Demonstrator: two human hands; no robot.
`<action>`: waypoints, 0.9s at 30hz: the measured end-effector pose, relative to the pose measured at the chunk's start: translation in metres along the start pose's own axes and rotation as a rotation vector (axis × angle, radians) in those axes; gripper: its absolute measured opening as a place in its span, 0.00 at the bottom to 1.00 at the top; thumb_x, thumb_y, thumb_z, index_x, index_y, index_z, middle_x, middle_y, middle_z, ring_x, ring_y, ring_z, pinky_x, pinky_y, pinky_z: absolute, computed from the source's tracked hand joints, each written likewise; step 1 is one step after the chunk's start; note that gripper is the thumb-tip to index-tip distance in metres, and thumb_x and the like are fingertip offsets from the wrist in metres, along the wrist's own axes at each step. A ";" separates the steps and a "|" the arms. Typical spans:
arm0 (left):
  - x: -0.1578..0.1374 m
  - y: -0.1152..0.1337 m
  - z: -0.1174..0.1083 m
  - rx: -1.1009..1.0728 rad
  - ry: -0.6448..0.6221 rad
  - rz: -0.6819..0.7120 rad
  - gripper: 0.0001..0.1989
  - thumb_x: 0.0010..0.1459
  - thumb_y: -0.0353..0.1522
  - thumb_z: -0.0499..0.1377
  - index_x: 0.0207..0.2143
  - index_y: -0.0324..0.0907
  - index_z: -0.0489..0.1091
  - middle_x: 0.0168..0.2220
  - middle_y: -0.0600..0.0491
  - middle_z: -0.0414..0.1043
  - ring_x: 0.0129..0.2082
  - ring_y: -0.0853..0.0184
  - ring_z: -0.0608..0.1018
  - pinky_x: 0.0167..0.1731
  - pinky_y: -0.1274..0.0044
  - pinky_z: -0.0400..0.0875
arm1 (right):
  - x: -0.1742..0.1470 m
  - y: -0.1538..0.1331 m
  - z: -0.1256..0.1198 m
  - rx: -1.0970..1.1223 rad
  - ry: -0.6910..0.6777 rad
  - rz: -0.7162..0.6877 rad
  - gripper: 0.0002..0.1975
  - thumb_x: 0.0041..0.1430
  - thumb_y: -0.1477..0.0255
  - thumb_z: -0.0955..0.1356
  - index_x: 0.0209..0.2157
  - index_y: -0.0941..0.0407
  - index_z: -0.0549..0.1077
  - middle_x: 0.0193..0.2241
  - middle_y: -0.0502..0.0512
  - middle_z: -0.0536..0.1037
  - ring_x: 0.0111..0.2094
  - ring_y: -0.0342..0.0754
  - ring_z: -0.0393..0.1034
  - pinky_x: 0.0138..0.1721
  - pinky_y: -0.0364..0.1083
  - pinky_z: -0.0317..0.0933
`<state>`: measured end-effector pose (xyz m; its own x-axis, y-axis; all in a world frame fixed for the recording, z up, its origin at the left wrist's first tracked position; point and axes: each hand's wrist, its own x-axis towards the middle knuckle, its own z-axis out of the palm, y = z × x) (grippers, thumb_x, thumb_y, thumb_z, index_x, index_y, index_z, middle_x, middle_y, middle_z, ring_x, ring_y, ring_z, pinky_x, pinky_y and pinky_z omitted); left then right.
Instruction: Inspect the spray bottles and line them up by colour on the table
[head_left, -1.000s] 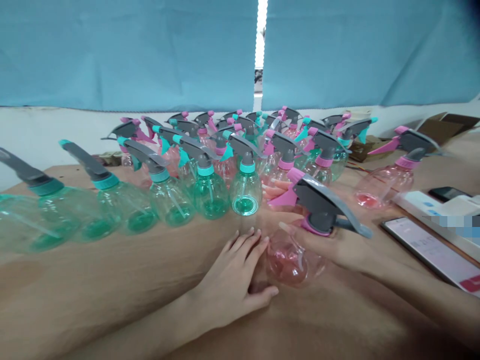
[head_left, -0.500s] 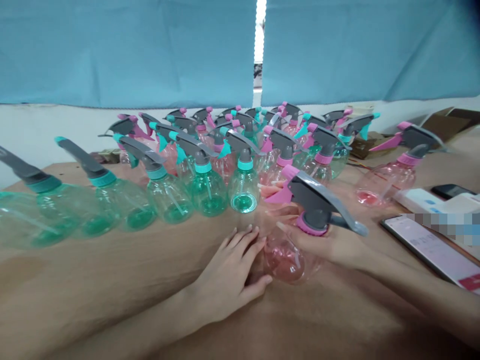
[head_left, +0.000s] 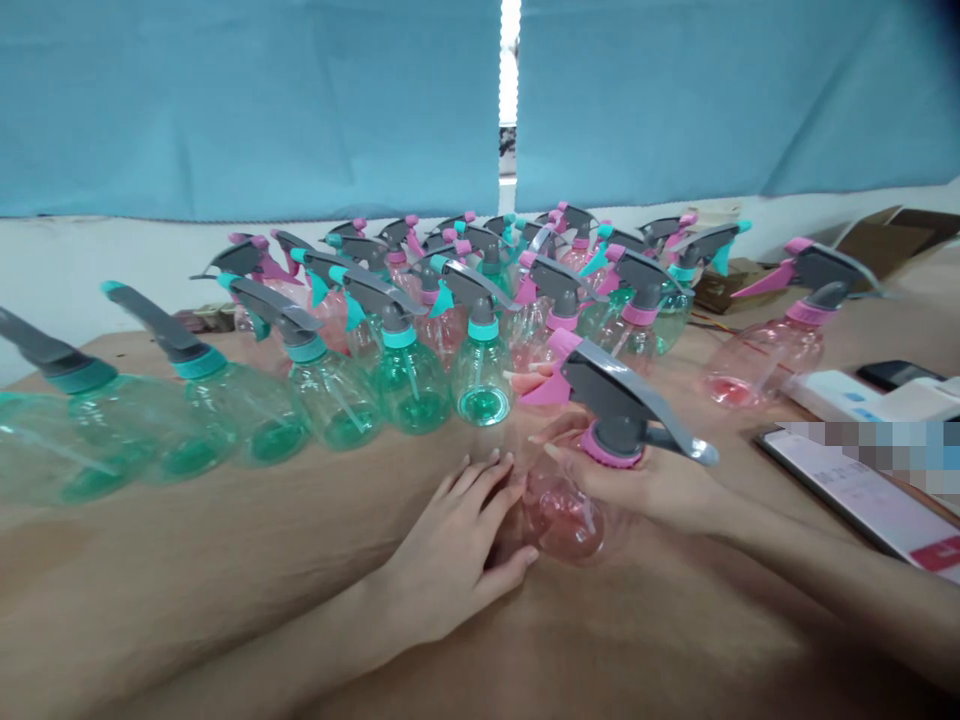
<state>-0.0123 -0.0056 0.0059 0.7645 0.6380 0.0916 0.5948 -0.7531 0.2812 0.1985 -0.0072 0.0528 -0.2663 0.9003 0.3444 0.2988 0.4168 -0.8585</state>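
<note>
A clear pink spray bottle (head_left: 564,515) with a pink collar and a grey-and-pink trigger head (head_left: 611,385) stands on the table, slightly tilted. My right hand (head_left: 626,475) is wrapped round its neck, just below the collar, with some fingertips showing near the pink trigger. Against the bottle's left side, my left hand (head_left: 461,545) rests palm down with its fingers stretched out. Its thumb and forefinger are close to the bottle's base; whether they touch it I cannot tell. Beyond my hands is a clear green spray bottle (head_left: 482,375) with a turquoise collar.
Several green spray bottles (head_left: 414,385) form a front row to the left, with more pink and green ones crowded behind. A separate pink spray bottle (head_left: 765,350) stands at right. Nearby lie a phone (head_left: 847,490), a white device (head_left: 862,398) and a cardboard box (head_left: 892,245).
The whole view has shifted slightly. The held pink spray bottle sits a touch further left, nearer my left hand. Both hands keep the same pose.
</note>
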 end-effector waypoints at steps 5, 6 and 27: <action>0.000 0.000 0.000 -0.006 0.010 -0.006 0.25 0.63 0.42 0.54 0.59 0.40 0.59 0.63 0.44 0.56 0.62 0.53 0.59 0.58 0.60 0.55 | 0.004 -0.007 -0.001 -0.006 -0.003 0.008 0.09 0.51 0.74 0.68 0.36 0.52 0.70 0.30 0.50 0.78 0.33 0.48 0.76 0.35 0.46 0.72; 0.000 -0.001 0.000 -0.003 0.009 -0.005 0.25 0.63 0.42 0.54 0.59 0.40 0.59 0.63 0.44 0.56 0.62 0.53 0.59 0.58 0.60 0.55 | 0.004 -0.007 -0.001 -0.006 -0.004 0.020 0.09 0.50 0.74 0.68 0.36 0.52 0.70 0.30 0.50 0.77 0.33 0.48 0.76 0.34 0.46 0.72; 0.002 0.000 -0.001 0.031 -0.003 0.007 0.24 0.64 0.41 0.55 0.58 0.40 0.61 0.63 0.44 0.56 0.62 0.54 0.59 0.59 0.61 0.55 | 0.003 -0.005 -0.002 0.000 0.008 0.026 0.05 0.49 0.77 0.67 0.29 0.53 0.70 0.28 0.48 0.79 0.33 0.47 0.77 0.35 0.45 0.73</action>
<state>-0.0108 -0.0044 0.0070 0.7695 0.6321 0.0906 0.5966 -0.7623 0.2511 0.1975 -0.0064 0.0591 -0.2516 0.9116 0.3250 0.3051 0.3934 -0.8673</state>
